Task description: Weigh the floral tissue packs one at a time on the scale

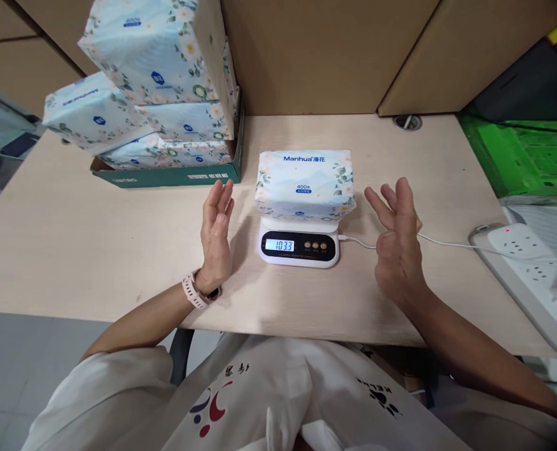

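A blue-and-white floral tissue pack (305, 181) lies on a white digital kitchen scale (299, 258), covering most of its platform. The lit display reads what looks like 103.3. To the left of the pack, my left hand (217, 241) is raised above the table with its fingers extended, holding nothing; a pale pink watch band (194, 290) circles that wrist. On the other side, my right hand (397, 241) is also raised, fingers spread and nothing in it. Neither hand touches the pack or the scale.
Several similar tissue packs (151, 56) are stacked in a green box (175, 177) at the back left. A white cable (452, 243) runs from the scale to a power strip (517, 247) at right. Brown panels (306, 56) stand behind the table; a green crate (532, 153) is beyond its right edge.
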`<state>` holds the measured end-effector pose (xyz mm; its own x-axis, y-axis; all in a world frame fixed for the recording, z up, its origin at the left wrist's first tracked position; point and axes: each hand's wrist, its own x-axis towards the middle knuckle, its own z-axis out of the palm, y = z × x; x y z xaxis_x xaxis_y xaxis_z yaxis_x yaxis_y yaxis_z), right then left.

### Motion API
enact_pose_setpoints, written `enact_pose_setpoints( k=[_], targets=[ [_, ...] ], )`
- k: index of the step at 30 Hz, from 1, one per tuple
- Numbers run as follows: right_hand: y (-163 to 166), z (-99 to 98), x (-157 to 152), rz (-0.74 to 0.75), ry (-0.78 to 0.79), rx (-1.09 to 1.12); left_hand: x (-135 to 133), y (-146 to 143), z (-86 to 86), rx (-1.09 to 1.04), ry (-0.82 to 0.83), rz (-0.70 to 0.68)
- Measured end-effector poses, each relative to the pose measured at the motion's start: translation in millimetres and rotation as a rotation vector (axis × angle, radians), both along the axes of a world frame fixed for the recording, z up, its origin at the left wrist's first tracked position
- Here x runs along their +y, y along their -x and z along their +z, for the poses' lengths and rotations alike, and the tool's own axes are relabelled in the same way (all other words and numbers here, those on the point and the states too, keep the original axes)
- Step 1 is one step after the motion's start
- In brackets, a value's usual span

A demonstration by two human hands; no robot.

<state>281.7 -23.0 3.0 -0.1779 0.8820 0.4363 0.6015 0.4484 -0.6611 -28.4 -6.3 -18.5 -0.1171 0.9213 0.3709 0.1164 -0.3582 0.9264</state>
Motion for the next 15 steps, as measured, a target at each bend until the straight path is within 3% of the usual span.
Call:
enact_pose_setpoints(
  k=[15],
  targets=[
    [1.0,3.7,-2.5,-0.075,0.018,-0.023,0.4,-0.6,0.4,0.005,-0.016,0.013]
  ],
)
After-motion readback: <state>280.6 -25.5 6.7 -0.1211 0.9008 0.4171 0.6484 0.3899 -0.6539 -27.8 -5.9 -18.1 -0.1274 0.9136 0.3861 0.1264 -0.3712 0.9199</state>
